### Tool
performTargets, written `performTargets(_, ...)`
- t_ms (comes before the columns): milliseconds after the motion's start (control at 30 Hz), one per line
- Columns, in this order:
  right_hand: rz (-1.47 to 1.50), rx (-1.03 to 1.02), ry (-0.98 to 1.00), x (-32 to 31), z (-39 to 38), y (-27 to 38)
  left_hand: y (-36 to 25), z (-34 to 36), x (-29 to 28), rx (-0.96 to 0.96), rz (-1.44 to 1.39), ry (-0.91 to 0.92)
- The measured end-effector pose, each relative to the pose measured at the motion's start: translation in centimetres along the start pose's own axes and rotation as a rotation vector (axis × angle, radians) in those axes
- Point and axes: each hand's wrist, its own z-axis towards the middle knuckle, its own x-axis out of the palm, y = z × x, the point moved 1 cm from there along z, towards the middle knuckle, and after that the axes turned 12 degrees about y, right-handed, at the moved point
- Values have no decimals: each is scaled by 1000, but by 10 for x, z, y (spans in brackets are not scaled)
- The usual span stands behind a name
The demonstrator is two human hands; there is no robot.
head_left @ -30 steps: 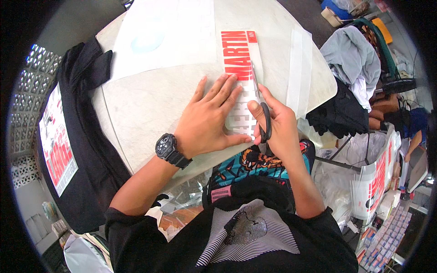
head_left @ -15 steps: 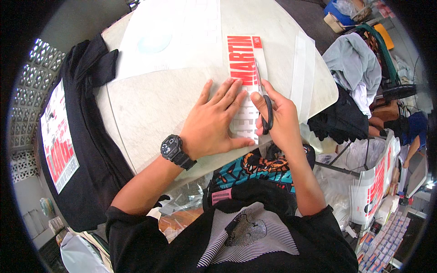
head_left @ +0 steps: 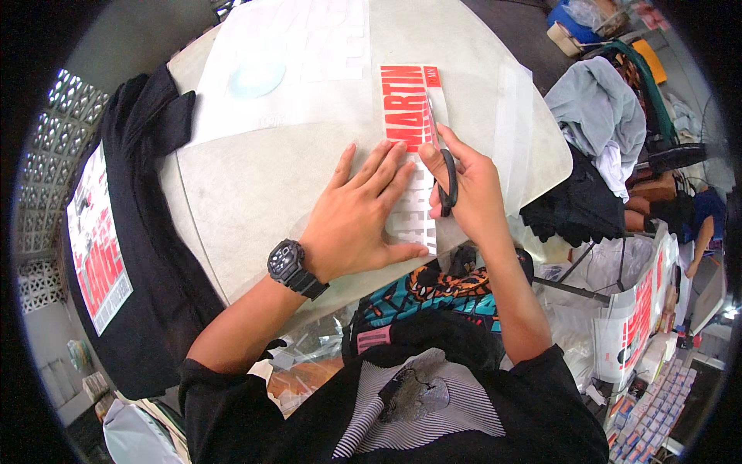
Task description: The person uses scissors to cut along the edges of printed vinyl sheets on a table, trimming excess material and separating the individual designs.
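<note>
A white strip of printed film (head_left: 402, 100) with bold red and pale grey lettering lies lengthwise near the table's front edge. My left hand (head_left: 357, 213) rests flat on it, fingers spread and pressing its left side; a black watch is on that wrist. In my right hand (head_left: 475, 193) is a pair of scissors (head_left: 449, 184) with black handles, thumb and fingers round the loops. The blades point away from me along the strip's right side, over the red letters. How far apart the blades are is hard to tell.
A large translucent printed sheet (head_left: 309, 100) covers the far left of the pale table (head_left: 239, 193). A black printed garment (head_left: 147, 255) hangs over the left edge. Grey and black clothes (head_left: 599, 108) are heaped at right, above a wire-framed bin of plastic (head_left: 641, 309). Another person's arm (head_left: 702, 243) shows far right.
My right hand and the scissors have moved slightly away from me along the strip. The left hand stays flat on the strip. The whole view has shifted a little.
</note>
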Motion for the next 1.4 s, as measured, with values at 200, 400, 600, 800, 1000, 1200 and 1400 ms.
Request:
performTargets(200, -23, 8, 5, -1, 5, 2, 0, 1, 0, 3, -13, -5)
performTargets(400, -29, -31, -6, -2, 10, 2, 1, 0, 1, 3, -16, -3)
performTargets(600, 2, -10, -13, -2, 12, 3, 0, 0, 1, 0, -7, 7)
performTargets(800, -35, -21, 214, -28, -15, 7, 0, 2, -2, 14, 12, 19)
performTargets(1000, 453, -119, 609, -72, -97, 1, 22, -9, -36, 74, -36, 201)
performTargets(1200, 431, -61, 675, -104, -158, -32, 35, -22, -93, -16, -166, 155)
performTargets(1400, 379, -55, 388, -91, -161, -45, -42, 27, -13, -205, -57, -308)
